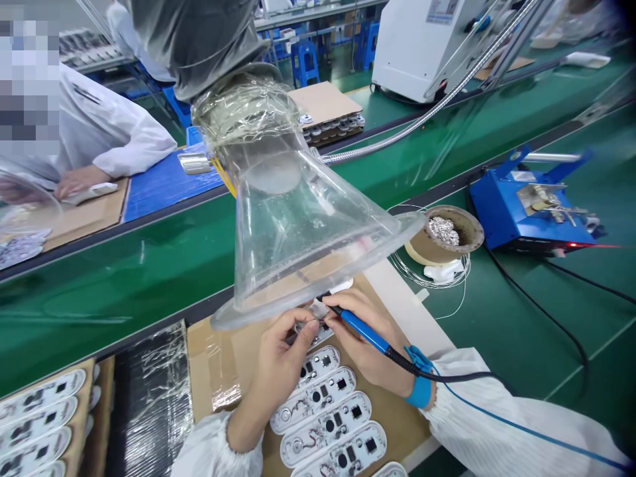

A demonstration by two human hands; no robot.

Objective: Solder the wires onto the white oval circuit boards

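Note:
My right hand (365,341) is closed round a blue-handled soldering iron (365,333), its tip pointing left at a small white part under the hood. My left hand (283,354) pinches that small part (318,310) between thumb and fingers. Both hands work over a row of white circuit boards (328,421) lying on a cardboard sheet (213,371). A blue wrist strap (420,381) with a cord sits on my right wrist. A clear funnel-shaped fume hood (303,218) hangs right above the hands.
A blue solder station (527,205) and a tip-cleaner dish (450,232) with solder wire stand at the right. More white boards (34,417) lie at the lower left beside a wrapped black tray (149,397). Across the green conveyor (124,265) a person in white (99,126) works.

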